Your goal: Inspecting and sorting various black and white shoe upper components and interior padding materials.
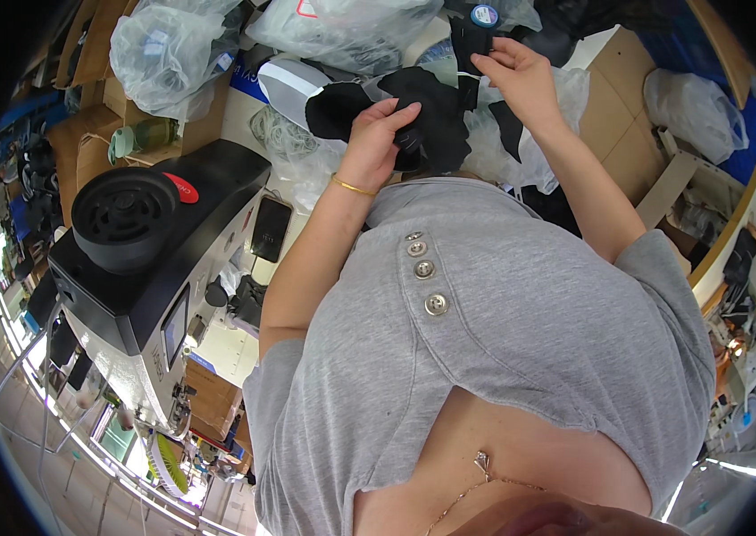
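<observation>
My left hand (374, 143), with a gold bangle at its wrist, is closed on a soft black fabric piece (431, 112) with an irregular edge. Beside it lies a light grey and white curved piece (290, 87), joined to or overlapping a black part; I cannot tell which. My right hand (519, 80) pinches a narrow black strip (470, 49) between thumb and fingers, farther off and to the right. A small round thing with a blue and white label (484, 15) sits at the strip's far end. A black pointed scrap (506, 129) lies below my right hand.
On the left stands a black and white sewing machine (163, 232), with a phone (271, 228) next to it. Clear plastic bags (168, 58) fill the far side. A cardboard box (614, 98) and another plastic bag (695, 112) are to the right.
</observation>
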The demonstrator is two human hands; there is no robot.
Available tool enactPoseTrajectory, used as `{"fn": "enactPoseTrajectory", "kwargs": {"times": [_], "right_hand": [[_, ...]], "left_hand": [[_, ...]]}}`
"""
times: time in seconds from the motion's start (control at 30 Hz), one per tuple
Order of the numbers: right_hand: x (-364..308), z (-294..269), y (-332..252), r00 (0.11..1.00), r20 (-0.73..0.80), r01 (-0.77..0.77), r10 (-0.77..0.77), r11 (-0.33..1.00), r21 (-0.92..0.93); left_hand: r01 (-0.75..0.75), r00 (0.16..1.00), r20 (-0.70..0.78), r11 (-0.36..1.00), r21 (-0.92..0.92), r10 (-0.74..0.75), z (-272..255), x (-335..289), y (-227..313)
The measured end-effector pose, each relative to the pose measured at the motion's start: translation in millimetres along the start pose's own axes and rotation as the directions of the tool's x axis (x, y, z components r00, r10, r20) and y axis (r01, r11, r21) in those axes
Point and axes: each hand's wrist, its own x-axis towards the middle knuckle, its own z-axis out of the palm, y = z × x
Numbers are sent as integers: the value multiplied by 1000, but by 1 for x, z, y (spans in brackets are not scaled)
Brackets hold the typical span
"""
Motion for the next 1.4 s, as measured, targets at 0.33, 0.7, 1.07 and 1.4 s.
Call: {"fn": "enactPoseTrajectory", "kwargs": {"times": [0.33, 0.7, 1.07, 1.4], "right_hand": [[2, -8, 14, 976, -98, 148, -197, 918, -368], [-8, -5, 4, 937, 9, 312, -350, 822, -477], [-16, 5, 1, 887, 340, -369, 311, 921, 121], [-16, 9, -2, 858, 356, -436, 370, 891, 125]], "left_hand": [[-5, 1000, 22, 998, -62, 6, 3, 4, 1], [-76, 989, 114, 990, -116, 90, -3, 0, 3], [-62, 988, 128, 980, -190, 87, 4, -4, 8], [-45, 990, 124, 979, -197, 70, 0, -1, 5]]}}
